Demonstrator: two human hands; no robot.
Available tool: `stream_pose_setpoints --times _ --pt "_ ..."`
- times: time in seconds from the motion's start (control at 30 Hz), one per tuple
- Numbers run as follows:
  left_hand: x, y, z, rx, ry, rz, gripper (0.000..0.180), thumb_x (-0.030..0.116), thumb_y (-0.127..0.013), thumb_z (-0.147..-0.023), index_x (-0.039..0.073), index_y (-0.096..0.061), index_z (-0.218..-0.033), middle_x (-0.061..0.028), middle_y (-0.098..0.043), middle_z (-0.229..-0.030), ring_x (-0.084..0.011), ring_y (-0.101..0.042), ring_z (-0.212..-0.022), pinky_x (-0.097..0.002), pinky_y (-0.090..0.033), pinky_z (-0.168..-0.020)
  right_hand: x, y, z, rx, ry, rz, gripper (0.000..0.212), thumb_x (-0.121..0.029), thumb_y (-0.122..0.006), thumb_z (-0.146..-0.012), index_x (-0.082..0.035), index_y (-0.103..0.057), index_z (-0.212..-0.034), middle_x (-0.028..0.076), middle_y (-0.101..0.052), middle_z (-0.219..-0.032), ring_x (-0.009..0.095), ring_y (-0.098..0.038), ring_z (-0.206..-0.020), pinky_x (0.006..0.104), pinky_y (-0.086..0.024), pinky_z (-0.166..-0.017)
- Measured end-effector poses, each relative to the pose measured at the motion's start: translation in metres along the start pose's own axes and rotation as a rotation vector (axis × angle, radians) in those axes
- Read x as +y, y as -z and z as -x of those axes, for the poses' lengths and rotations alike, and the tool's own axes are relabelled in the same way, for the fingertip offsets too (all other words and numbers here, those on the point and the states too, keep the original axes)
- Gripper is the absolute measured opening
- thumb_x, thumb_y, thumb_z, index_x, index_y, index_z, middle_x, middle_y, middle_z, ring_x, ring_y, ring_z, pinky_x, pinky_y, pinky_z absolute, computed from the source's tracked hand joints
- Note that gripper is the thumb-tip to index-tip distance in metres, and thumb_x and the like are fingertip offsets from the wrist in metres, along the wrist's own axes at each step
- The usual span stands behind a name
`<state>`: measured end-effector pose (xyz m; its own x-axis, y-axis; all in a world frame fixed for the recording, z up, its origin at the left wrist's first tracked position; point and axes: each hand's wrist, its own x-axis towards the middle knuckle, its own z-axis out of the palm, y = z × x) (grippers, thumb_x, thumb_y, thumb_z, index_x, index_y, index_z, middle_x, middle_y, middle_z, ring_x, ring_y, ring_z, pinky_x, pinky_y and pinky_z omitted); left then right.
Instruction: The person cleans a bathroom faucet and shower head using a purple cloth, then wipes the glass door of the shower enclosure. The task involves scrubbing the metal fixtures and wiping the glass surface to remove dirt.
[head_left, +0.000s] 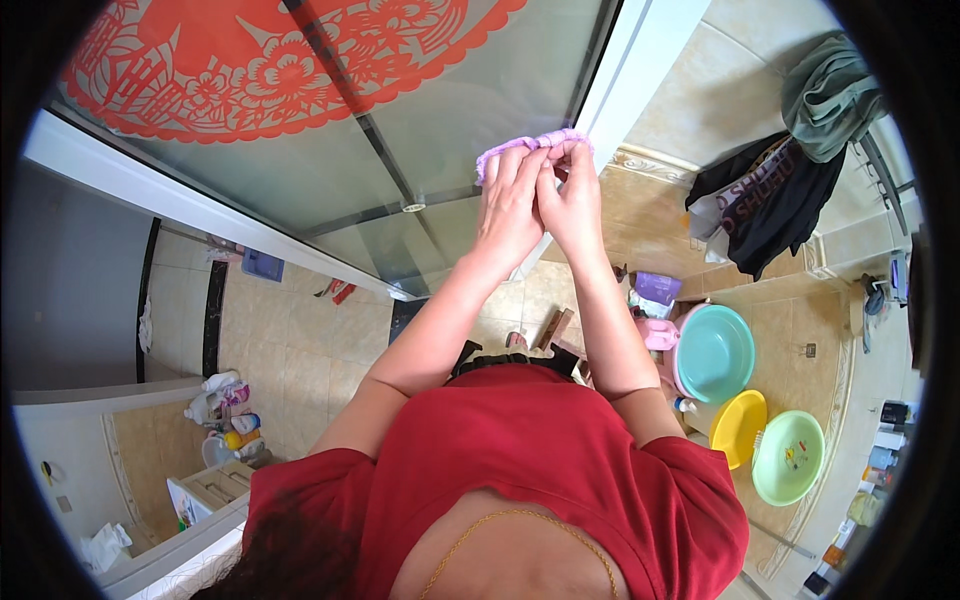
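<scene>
A purple cloth (548, 140) is bunched against the frosted glass panel (440, 150) of a door, close to its white frame (640, 75). My left hand (512, 205) has its fingers bent over the cloth's left and middle part. Beside it, touching it, my right hand (573, 205) pinches the cloth's right end near the frame. Both arms reach forward and up, with the wrists close together. Part of the cloth is hidden under my fingers.
A red paper-cut decoration (270, 65) covers the upper glass. Dark clothes (780, 205) hang on the right wall. Below them stand a turquoise basin (715, 353), a yellow basin (738, 430) and a green basin (788, 458). Bottles and bags (235, 420) sit on the left floor.
</scene>
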<state>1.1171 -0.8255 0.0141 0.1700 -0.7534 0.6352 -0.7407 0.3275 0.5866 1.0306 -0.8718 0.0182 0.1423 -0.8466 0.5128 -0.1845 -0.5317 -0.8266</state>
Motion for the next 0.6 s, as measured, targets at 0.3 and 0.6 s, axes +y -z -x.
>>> stream_pose_setpoints --times 0.3,0.6 --pt "-0.028 0.053 0.021 0.050 0.028 -0.019 0.043 0.000 -0.061 -0.078 0.004 -0.054 -0.121 -0.0148 -0.053 -0.116 -0.0356 -0.048 -0.109 -0.0416 -0.042 -0.092 -0.031 -0.051 0.018 -0.038 0.099 0.081 0.017 -0.002 -0.059 -0.077 0.001 -0.049 -0.090 0.015 -0.054 -0.085 0.030 -0.054 -0.079 0.0395 -0.045 -0.073" --pt "-0.073 0.161 0.052 0.275 0.121 -0.232 0.030 0.000 -0.060 -0.074 0.004 -0.059 -0.104 -0.0125 -0.057 -0.103 -0.0332 -0.051 -0.100 -0.0420 -0.042 -0.087 -0.086 -0.154 0.057 -0.257 0.163 -0.101 0.020 -0.003 -0.062 -0.077 0.002 -0.051 -0.093 0.016 -0.055 -0.086 0.029 -0.057 -0.079 0.0379 -0.047 -0.072"
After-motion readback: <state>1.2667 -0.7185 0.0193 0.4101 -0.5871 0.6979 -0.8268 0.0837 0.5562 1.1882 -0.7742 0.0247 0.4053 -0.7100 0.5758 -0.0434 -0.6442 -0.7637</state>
